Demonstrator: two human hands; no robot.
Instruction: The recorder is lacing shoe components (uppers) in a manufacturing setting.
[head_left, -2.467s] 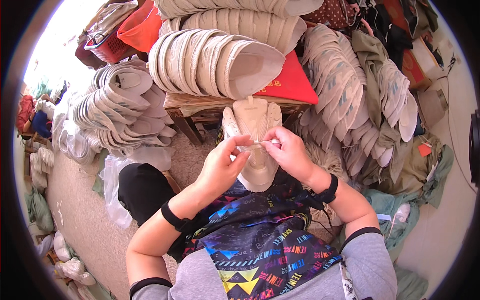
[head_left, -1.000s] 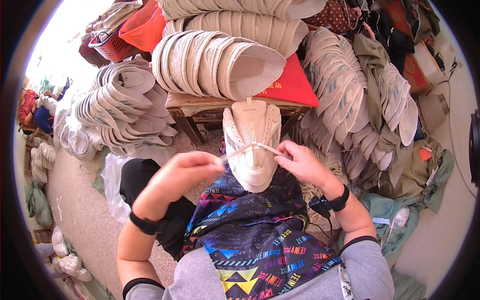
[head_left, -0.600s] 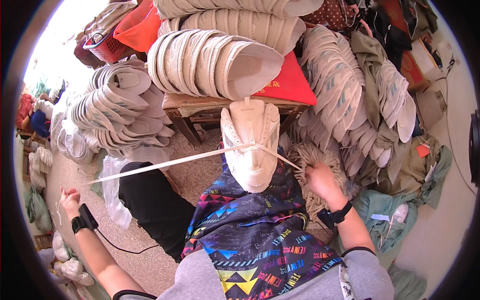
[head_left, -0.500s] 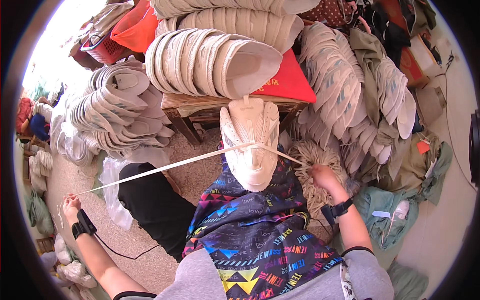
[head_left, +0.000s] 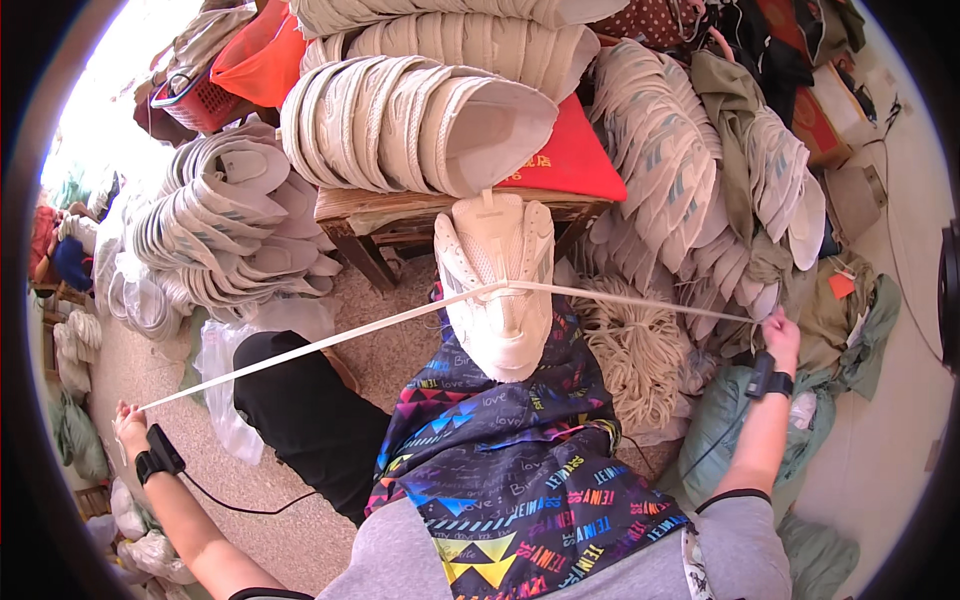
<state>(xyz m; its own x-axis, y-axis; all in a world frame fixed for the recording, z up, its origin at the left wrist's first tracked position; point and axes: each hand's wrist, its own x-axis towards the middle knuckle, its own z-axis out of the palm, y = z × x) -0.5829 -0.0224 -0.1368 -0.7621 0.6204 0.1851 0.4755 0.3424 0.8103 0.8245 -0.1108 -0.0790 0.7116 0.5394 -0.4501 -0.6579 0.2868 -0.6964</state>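
Note:
A cream shoe upper [head_left: 500, 335] lies on my lap, its toe toward me and its tongue pointing at the wooden stool. Through its lowest eyelets runs a flat white shoelace [head_left: 320, 345], pulled out taut to both sides. At the far left my left hand [head_left: 130, 425] is closed round one end of the lace. My right hand [head_left: 780, 340], far out to the right, grips the other end with bent fingers. Neither hand touches the shoe upper. A dark patterned apron [head_left: 500, 450] covers my lap beneath it.
A wooden stool [head_left: 350, 212] ahead carries nested cream shoe uppers [head_left: 380, 125] and a red bag [head_left: 580, 160]. More uppers are piled at left [head_left: 215, 220] and right [head_left: 660, 150]. A heap of loose laces [head_left: 635, 360] lies right of my lap, near a green bag [head_left: 740, 440].
My right hand has swung outward to the right from beside the lace heap, drawing its side of the lace long and taut. My left hand has shifted slightly left and down.

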